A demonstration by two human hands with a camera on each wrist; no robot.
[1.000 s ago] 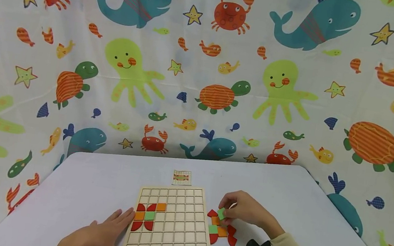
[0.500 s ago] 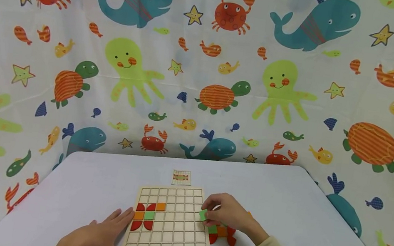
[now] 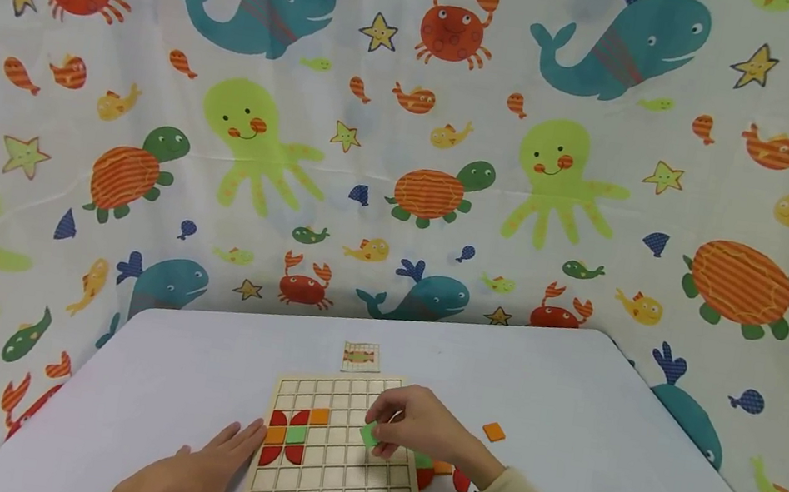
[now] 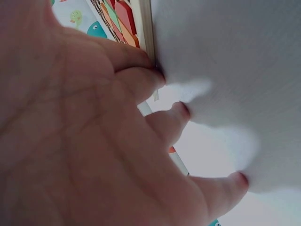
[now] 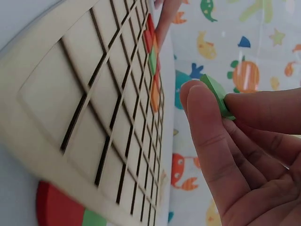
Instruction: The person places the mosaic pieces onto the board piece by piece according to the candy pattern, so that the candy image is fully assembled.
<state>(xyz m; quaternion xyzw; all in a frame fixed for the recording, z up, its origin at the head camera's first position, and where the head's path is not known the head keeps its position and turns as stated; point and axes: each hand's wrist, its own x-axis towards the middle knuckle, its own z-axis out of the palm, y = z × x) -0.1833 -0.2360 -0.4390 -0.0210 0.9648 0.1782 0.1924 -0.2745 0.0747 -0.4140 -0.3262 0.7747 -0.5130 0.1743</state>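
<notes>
My right hand [image 3: 418, 426] pinches a green square tile [image 3: 369, 435] between thumb and fingers, over the right half of a wooden grid board [image 3: 331, 481]. In the right wrist view the green tile [image 5: 217, 95] is held up off the board. My left hand [image 3: 204, 467] lies with fingers extended along the board's left edge, its fingertips on the white table and against the wood in the left wrist view. At the board's left, red quarter-round tiles [image 3: 270, 455] surround an orange tile [image 3: 275, 434] and a green tile [image 3: 296, 434]; another orange tile [image 3: 319, 416] sits up and right.
Loose red, orange and green tiles [image 3: 424, 477] lie right of the board, partly hidden by my right arm. A single orange tile [image 3: 494, 432] lies farther right. Behind the board is a small pattern card [image 3: 360, 356]. A sea-animal curtain [image 3: 407, 155] hangs behind the table.
My right hand has carried the green tile leftward from the loose tiles to over the board. The orange tile at far right has come into view. The left hand stays at the board's edge.
</notes>
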